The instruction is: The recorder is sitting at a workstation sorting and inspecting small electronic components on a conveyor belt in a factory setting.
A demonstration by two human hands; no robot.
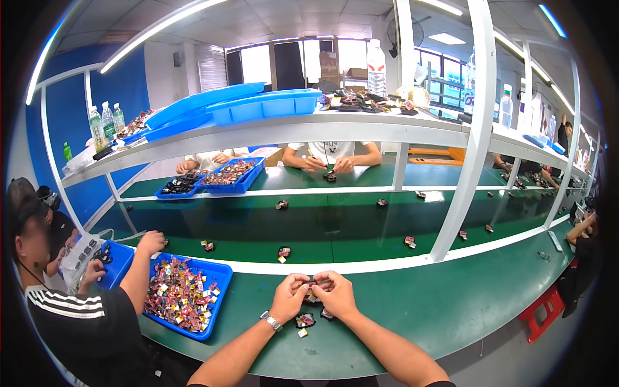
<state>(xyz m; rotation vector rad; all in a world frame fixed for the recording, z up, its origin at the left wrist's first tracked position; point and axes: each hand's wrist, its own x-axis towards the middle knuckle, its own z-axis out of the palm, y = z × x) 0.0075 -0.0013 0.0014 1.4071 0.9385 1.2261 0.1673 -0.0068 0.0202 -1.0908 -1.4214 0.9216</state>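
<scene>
Over the green bench (400,309), my left hand (288,300), with a metal-banded watch on its wrist, meets my right hand (337,296). Both are closed, thumbs and fingertips pinching a small wired electronic part (313,296) with dark, red and pale bits; my fingers hide much of it. Just below the hands lies a dark-and-red wired part (305,320) with a white-and-yellow block (302,333) beside it. Another small dark part (327,314) sits partly under my right hand. To the left, a blue tray (225,278) is heaped with similar red, white and yellow parts.
A co-worker (84,316) in a dark striped top reaches over the bench at left. White shelf posts (459,193) and a rail stand ahead; scattered parts (284,253) lie beyond it. Across the bench, another person's hands (329,164) handle a part. Blue trays (264,108) fill the shelf above.
</scene>
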